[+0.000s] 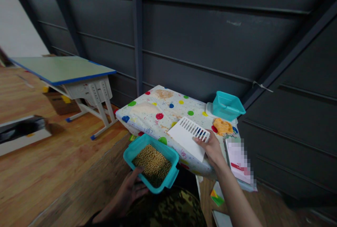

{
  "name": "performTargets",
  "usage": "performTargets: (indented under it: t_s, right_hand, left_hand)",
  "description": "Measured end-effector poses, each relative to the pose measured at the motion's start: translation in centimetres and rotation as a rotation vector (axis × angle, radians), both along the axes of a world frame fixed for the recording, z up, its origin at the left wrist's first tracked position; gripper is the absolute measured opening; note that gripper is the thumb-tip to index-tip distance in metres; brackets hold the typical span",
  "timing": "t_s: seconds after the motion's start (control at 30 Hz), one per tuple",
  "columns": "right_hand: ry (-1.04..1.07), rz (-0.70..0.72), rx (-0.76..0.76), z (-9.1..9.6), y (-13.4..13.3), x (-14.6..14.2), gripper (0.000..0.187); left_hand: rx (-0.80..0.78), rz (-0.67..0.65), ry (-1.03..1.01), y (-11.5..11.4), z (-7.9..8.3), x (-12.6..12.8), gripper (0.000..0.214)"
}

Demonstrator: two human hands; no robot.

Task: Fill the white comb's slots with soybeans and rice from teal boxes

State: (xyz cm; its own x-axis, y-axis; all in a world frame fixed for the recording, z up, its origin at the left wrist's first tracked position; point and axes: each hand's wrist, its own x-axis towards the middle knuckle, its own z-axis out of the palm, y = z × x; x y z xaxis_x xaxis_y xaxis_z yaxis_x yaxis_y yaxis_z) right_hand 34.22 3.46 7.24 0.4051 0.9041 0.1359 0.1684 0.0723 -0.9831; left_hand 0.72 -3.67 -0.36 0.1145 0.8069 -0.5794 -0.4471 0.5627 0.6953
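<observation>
My left hand [134, 184] grips the near-left side of a teal plastic tub [172, 154], thumb over the rim. The tub is partly filled with soybeans [154, 162] and is held at the table's front edge, slightly tilted. My right hand [210, 147] is closed on the slotted end of a flat white plastic scraper [185, 137], which lies over the tablecloth's front edge. Beyond it, a pale heap of fine grains [144, 108] and a brown patch of grains [163, 94] are spread on the spotted tablecloth [179, 114], with brown bits scattered near the scraper.
At the table's back right stands another teal tub [228, 105], with an orange cloth [222, 127] before it. A notebook [238, 162] lies on the right edge. Dark panelled wall rises behind. A green-topped desk [63, 69] and a cardboard box [59, 101] are at left.
</observation>
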Motion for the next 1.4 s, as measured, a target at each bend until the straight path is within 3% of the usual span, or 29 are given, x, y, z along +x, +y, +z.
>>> performTargets:
  t_s: [0.17, 0.4, 0.47, 0.6, 0.7, 0.93, 1.4]
  right_hand:
    - [0.011, 0.028, -0.018, 0.3, -0.5, -1.0, 0.062]
    - [0.049, 0.161, -0.043, 1.0, -1.5, -2.9, 0.056]
    - [0.067, 0.128, -0.006, 1.0, -1.1, -2.7, 0.056]
    - [0.008, -0.081, 0.089, 0.6, 0.5, -1.4, 0.055]
    - [-0.052, -0.155, 0.109, 0.1, 1.3, -0.5, 0.053]
    - [-0.068, -0.086, 0.084, -0.1, 1.7, -0.8, 0.051]
    - [-0.051, -0.02, 0.072, 0.0, 2.4, -1.9, 0.049]
  left_hand:
    - [-0.082, 0.016, 0.038, 0.4, -0.6, 0.1, 0.06]
    - [-0.054, -0.001, 0.027, 0.4, 0.7, 0.1, 0.053]
    - [-0.054, -0.017, 0.039, 0.3, 1.0, 0.1, 0.055]
    - [0.004, -0.023, 0.012, 0.3, 0.8, 0.0, 0.058]
    - [-0.052, -0.011, 0.025, 0.6, 0.4, 0.0, 0.064]
    - [-0.007, -0.038, 0.006, 0.6, -0.2, -0.7, 0.081]
    - [-0.02, -0.022, 0.031, 1.3, -0.3, -0.9, 0.076]
